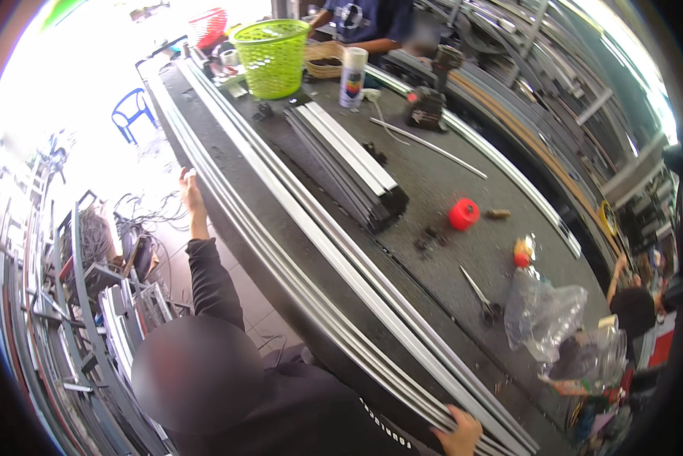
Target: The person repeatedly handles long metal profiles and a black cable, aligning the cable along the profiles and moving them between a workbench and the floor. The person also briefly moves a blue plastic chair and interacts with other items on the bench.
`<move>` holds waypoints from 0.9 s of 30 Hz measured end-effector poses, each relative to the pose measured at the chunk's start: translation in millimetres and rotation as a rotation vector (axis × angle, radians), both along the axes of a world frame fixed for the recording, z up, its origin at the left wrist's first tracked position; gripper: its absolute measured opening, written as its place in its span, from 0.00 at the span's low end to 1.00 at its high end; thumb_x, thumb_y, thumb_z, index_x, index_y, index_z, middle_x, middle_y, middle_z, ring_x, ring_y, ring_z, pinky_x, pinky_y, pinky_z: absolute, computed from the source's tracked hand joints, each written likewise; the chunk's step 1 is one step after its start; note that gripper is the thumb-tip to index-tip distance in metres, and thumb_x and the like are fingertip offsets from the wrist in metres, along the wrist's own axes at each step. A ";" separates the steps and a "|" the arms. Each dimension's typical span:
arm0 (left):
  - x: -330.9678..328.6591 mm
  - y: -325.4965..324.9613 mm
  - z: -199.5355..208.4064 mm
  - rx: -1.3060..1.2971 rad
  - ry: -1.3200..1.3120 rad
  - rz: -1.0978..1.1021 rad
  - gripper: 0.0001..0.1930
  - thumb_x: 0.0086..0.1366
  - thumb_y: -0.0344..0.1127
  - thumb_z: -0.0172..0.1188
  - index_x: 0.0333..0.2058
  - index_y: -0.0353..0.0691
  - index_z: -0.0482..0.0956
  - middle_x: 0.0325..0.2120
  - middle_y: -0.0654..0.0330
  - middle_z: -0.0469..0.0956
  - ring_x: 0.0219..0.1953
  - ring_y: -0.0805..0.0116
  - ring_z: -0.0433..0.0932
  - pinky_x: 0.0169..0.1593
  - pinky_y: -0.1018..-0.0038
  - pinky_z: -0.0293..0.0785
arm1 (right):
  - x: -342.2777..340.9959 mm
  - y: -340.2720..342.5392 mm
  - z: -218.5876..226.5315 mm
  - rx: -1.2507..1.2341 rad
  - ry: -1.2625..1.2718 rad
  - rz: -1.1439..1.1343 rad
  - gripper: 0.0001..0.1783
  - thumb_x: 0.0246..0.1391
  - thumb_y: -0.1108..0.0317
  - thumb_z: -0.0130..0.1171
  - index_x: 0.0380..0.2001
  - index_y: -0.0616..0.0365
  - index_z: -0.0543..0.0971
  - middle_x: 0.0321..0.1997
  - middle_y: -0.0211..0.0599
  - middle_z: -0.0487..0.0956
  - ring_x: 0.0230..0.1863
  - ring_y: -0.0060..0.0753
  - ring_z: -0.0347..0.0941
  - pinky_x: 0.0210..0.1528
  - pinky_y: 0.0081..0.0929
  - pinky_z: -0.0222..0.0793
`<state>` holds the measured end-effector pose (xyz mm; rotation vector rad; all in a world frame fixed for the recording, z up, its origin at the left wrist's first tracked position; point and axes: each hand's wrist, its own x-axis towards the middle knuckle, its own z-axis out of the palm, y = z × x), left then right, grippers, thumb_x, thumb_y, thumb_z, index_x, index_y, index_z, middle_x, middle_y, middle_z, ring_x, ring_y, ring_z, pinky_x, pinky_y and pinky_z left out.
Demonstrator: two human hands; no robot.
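Long silvery metal profiles (239, 220) lie along the near edge of a dark worktable (326, 159). At the left part of that edge my left hand (192, 196) has its fingers bent over the outer profile. My right hand (460, 435) wraps round the same profiles near their lower right end, partly cut off by the frame. Beside them runs a second set of long white profiles (300, 220), which neither hand touches. Farther in sits a stacked bundle of shorter black and white profiles (345, 152).
A green basket (269, 61), spray can (353, 78), cordless drill (426, 106), red roll (464, 214), scissors (481, 296) and clear plastic bag (543, 311) occupy the table. Another person (364, 23) stands across it. Metal racks (75, 281) line the left; a blue chair (132, 114) stands beyond.
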<state>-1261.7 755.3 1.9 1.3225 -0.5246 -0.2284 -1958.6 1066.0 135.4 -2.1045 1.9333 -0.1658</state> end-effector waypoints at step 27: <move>-122.7 -126.7 57.9 0.295 -0.381 -0.161 0.37 0.38 0.31 0.63 0.53 0.48 0.69 0.50 0.41 0.63 0.54 0.51 0.66 0.54 0.68 0.66 | -107.4 14.5 33.4 -0.014 0.258 -0.555 0.27 0.31 0.74 0.57 0.43 0.58 0.76 0.38 0.57 0.77 0.43 0.60 0.72 0.45 0.43 0.66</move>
